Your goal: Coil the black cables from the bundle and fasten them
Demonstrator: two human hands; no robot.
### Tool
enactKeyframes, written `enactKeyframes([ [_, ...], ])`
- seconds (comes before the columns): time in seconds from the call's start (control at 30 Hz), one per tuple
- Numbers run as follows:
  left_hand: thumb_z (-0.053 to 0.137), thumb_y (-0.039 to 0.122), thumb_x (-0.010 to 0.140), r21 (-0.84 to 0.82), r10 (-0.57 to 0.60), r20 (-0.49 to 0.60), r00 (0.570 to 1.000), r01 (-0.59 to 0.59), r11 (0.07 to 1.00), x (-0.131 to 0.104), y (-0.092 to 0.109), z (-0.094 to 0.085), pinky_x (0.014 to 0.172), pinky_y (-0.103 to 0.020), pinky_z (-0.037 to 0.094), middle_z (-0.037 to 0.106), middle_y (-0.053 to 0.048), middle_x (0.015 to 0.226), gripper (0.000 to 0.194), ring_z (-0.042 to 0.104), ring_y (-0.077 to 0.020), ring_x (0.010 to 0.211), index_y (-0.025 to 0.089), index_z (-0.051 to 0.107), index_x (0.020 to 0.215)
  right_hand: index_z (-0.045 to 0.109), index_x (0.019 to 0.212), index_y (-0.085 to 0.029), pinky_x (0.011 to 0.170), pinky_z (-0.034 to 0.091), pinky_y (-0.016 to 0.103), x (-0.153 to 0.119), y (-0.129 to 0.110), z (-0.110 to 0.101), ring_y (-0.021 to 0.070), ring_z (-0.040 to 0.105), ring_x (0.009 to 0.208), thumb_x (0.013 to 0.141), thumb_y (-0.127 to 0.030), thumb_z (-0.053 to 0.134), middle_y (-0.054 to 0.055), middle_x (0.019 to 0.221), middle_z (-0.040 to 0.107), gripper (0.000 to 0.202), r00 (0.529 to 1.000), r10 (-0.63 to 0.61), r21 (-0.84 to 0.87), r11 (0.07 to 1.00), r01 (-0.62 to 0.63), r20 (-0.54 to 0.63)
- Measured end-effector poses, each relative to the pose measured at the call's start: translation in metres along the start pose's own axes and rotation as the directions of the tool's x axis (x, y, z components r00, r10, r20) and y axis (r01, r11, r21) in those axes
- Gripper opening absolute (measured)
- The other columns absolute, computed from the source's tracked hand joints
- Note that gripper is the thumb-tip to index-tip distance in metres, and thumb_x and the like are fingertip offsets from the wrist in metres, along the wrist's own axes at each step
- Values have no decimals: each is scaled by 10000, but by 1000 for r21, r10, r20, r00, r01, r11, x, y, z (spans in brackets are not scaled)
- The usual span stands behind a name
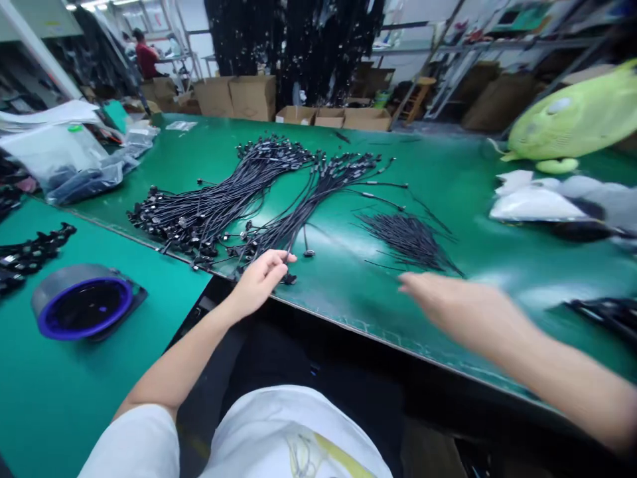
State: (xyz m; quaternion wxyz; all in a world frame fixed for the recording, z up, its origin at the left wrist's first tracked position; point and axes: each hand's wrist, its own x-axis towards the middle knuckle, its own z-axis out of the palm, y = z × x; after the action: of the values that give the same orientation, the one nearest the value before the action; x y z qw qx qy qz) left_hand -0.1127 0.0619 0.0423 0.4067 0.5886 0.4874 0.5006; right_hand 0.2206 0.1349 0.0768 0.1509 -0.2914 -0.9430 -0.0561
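My left hand (261, 279) is at the front edge of the green table, thumb and forefinger pinched on a thin black cable. That cable runs into a loose bundle of black cables (308, 199) with small connectors at their ends. A bigger bundle of similar cables (219, 199) lies to its left. Motion blurs my right hand (442, 299) over the table; its fingers cannot be made out, nor whether they hold anything. Just beyond it is a heap of thin black strips (405, 239), possibly cable ties.
A grey and blue round container (82, 305) stands on the left table. Plastic bags (79, 159) lie at the back left. To the right are a yellow-green bag-like object (572, 116) and a white packet (537, 199). Cardboard boxes (239, 96) stand behind; a person (146, 58) sits far off.
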Motion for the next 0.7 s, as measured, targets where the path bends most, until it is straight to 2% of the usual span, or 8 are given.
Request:
enactKeyframes([
  [0.1,401,328,972,184,33,234,972,-78,980,-3,7,52,949,-345,413,646,-75,1103,174,598,-171,974,204,509,915,581,797,-177,526,284,254,-7,-56,7,112,536,565,992,-244,355,19,661,597,306,997,-2,-27,1000,4,79],
  [0.2,357,377,985,113,-124,414,902,84,990,-12,10,78,698,-285,450,544,40,663,205,500,-118,585,217,478,942,587,803,-172,527,272,262,6,-66,4,119,561,615,994,-330,397,26,715,620,312,994,72,-17,997,-71,78],
  [0.3,391,433,974,29,-233,496,837,252,967,-16,11,70,595,-258,424,408,78,569,290,374,-94,485,193,526,1066,614,891,-190,574,327,239,4,-33,-3,132,604,721,970,-397,454,29,840,664,273,985,135,108,983,-146,108],
  [0.4,467,425,954,-10,-266,676,687,369,929,-19,13,44,623,-272,452,384,65,525,355,380,-89,487,140,639,1075,631,976,-214,649,395,253,-15,7,0,162,620,796,959,-413,450,41,908,676,269,976,195,240,947,-212,94],
  [0.43,491,424,944,-83,-244,703,668,418,905,-21,14,35,607,-264,456,359,65,503,358,373,-87,481,131,672,1042,637,976,-219,667,415,266,-22,18,4,172,621,797,959,-421,435,43,897,675,286,973,216,290,929,-231,84],
  [0.5,527,411,927,-327,-183,646,741,485,811,-24,19,19,486,-206,418,282,76,477,344,297,-72,437,129,706,1008,649,949,-227,688,445,288,-34,35,14,182,622,785,964,-422,399,43,858,669,317,966,253,392,884,-256,61],
  [0.6,563,345,904,-666,-170,358,918,379,642,-24,30,5,292,-121,201,166,93,495,306,106,-64,401,129,694,1076,652,966,-227,697,464,292,-47,41,31,177,616,761,965,-376,395,46,838,656,298,954,300,441,860,-257,-30],
  [0.7,599,339,882,-749,-188,146,971,233,621,-14,35,7,282,-95,187,199,88,517,360,130,-66,404,145,644,1182,645,1021,-200,648,432,280,-51,15,41,172,589,705,962,-296,404,57,784,629,266,950,276,280,933,-228,-147],
])
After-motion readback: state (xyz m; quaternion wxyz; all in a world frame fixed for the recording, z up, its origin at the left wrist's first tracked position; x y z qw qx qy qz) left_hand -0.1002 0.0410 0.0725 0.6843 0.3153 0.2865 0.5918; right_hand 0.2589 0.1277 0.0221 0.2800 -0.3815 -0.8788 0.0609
